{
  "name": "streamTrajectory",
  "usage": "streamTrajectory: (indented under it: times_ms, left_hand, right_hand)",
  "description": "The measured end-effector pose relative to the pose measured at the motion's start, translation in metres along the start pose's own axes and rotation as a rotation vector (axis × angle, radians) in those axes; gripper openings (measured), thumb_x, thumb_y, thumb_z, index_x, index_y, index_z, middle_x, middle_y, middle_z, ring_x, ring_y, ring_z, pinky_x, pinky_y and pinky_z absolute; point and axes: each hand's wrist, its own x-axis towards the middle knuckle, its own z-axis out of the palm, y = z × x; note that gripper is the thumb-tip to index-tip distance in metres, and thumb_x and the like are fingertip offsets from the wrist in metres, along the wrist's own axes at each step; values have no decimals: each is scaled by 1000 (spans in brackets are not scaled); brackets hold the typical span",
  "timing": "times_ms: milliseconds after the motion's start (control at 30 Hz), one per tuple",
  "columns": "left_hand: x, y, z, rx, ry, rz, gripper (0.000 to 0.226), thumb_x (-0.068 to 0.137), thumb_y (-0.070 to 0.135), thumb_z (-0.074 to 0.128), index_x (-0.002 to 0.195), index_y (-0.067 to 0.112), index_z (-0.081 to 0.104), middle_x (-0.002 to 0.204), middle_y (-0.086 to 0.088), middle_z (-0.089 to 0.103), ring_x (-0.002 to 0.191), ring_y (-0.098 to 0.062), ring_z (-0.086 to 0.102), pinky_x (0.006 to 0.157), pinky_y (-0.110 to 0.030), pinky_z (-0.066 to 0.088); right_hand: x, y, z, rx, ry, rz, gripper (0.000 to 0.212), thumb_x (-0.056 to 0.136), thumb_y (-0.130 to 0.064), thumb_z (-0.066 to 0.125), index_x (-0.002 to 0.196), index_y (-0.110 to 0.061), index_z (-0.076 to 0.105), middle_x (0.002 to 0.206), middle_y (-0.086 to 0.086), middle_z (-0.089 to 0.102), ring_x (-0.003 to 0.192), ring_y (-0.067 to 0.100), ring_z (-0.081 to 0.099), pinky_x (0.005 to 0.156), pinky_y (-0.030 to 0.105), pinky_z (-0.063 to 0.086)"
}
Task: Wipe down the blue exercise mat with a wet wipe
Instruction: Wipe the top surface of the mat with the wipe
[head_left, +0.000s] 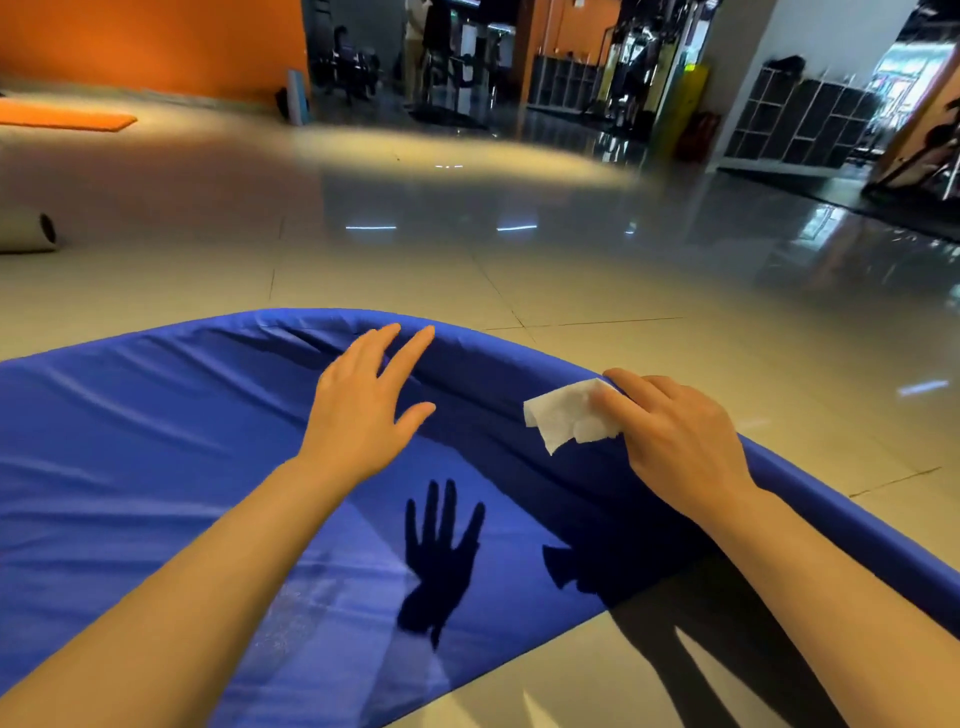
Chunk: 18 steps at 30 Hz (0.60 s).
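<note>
a gym hall with a glossy pale tiled floor (519, 270) reflecting ceiling lights. an orange wall (156, 41) stands at far left, an orange mat (62, 120) below it. dark cubby shelves (800, 124) line the right wall; exercise machines (452, 67) stand behind.

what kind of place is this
Most likely a gym: a blue exercise mat on a glossy tiled floor, weight machines at the back, and cubby lockers along the right wall.
</note>
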Motion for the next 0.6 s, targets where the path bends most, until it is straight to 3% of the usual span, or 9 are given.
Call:
streamTrajectory:
  times_ms: [133, 200, 233, 300, 400, 500, 600]
  left_hand:
    - [31, 19, -4, 16, -12, -54, 76, 90, 66, 45, 155, 35, 23, 160, -20, 23, 148, -38, 19, 110, -68, 18]
    - [48, 30, -6, 70, -45, -23, 76, 88, 70, 36, 155, 36, 25, 158, -20, 26, 149, -36, 19, 112, -69, 7]
    - [56, 36, -8, 81, -41, 4, 71, 90, 66, 39, 152, 33, 34, 150, -22, 37, 143, -38, 30, 110, -71, 8]
    - [69, 42, -9, 76, 35, 38, 52, 93, 50, 54, 137, 23, 58, 116, -22, 55, 112, -41, 55, 105, -76, 18]
    - [68, 44, -16, 91, 151, 113, 41, 92, 47, 50, 108, 15, 70, 84, -15, 54, 71, -37, 57, 86, -62, 43]
    - [41, 47, -25, 63, 197, 117, 41, 91, 51, 42, 105, 23, 69, 82, -8, 52, 69, -31, 54, 76, -45, 40]
    - [17, 56, -29, 34, 269, 124, 31, 93, 51, 42, 106, 31, 61, 85, -4, 54, 73, -28, 55, 79, -44, 35]
  right_hand:
    - [-27, 30, -41, 65, 69, -23, 53, 70, 8, 71, 117, -12, 58, 111, 10, 69, 74, 34, 67, 50, 33, 48]
    - [-39, 41, -53, 93, 88, -29, 63, 69, 8, 77, 123, -13, 53, 112, 13, 69, 78, 35, 69, 53, 38, 56]
    - [-45, 46, -56, 103, 103, -23, 66, 69, 7, 79, 126, -13, 52, 113, 14, 69, 80, 35, 70, 54, 39, 58]
    - [-51, 53, -59, 108, 133, 6, 64, 73, 4, 79, 128, -13, 50, 113, 15, 69, 82, 35, 70, 55, 41, 59]
    - [-55, 54, -65, 46, 185, 50, 43, 85, -18, 63, 126, -12, 51, 111, 14, 69, 82, 32, 69, 65, 41, 58]
    - [-59, 45, -68, -56, 174, 80, 41, 85, -27, 68, 120, -14, 51, 109, 13, 68, 82, 31, 67, 70, 41, 55]
    - [-56, 48, -73, -25, 176, 148, 48, 72, -11, 81, 113, -12, 56, 89, 11, 67, 63, 29, 61, 49, 32, 47]
